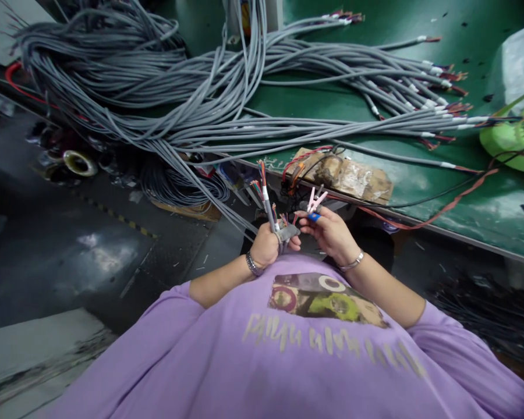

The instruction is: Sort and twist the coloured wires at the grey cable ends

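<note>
My left hand (268, 244) is closed around several grey cables (267, 208) just below their stripped ends. Coloured inner wires (262, 169) fan out above the fist, and grey wrapping covers the thumb. Close on its right is my right hand (332, 233), its fingertips pinched together beside the thin wire ends (295, 219). A blue band (313, 217) circles one of its fingers. A pink two-pronged thing (317, 199) sticks up at these fingers; whether they grip it I cannot tell. What lies inside the pinch is too small to make out.
A large bundle of grey cables (209, 75) spreads over the green table (441, 198). At the table's front edge lies a taped brown block (349, 177) with red and black leads. A green fan (510, 137) stands far right. Coiled dark cable (183, 186) sits below the table.
</note>
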A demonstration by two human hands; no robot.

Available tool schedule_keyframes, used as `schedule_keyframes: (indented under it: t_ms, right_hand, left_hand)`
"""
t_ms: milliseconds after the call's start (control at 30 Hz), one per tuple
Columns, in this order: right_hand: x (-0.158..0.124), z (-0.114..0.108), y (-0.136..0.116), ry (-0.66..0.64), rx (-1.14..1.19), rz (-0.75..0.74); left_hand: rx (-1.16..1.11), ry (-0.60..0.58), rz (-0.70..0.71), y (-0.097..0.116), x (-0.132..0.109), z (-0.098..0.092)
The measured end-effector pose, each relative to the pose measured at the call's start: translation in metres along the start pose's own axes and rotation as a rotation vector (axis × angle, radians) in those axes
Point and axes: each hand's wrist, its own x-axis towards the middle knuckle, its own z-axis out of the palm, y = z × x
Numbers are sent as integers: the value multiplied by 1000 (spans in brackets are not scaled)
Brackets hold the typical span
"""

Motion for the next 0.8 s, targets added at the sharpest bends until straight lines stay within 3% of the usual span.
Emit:
schedule_keyframes:
  t_ms: [133,367,500,633,800]
  right_hand:
    - [-6,-1,-3,-9,-43,84]
    - [-9,5,-5,-184,-302,0]
    - [-5,4,-4,-108,-327,-44]
    - [-5,3,0,-14,-222,-5]
    - [-8,10,0,-12,-47,-9]
  left_hand:
    - [6,24,38,-2,2,1]
    - [50,-17,22,-6,5,3]
    - [57,-14,4,-9,6,1]
    - [-8,77,50,-7,8,3]
    - [-96,144,53,-2,9,8]
